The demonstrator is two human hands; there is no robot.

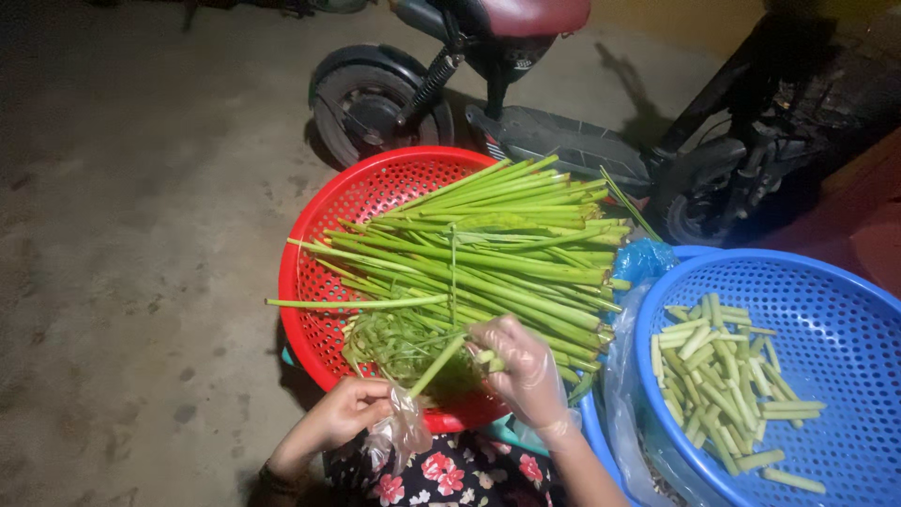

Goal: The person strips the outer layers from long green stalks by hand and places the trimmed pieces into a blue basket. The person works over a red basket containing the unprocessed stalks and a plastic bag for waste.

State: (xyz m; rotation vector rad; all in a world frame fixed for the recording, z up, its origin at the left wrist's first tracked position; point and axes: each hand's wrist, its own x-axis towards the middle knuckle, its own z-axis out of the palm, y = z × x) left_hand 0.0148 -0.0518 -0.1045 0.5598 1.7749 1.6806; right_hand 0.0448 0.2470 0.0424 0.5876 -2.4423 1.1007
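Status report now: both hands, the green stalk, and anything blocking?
Left hand pinching a green stalk. Right hand, gloved, gripping its upper end over the red basket. Nothing blocking; blue basket at right holds cut pieces.

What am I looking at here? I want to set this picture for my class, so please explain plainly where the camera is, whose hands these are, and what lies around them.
There is no machine. One camera sits on a person's head and looks down at their own two hands. The left hand and the right hand, which wears a thin clear glove, hold a green stem between them. In front is a red basket on the concrete floor, piled with long green stalks. On the person's right, a blue basket holds short cut pieces of stalk. Clear plastic bags lie between the baskets. Behind stands a parked scooter.
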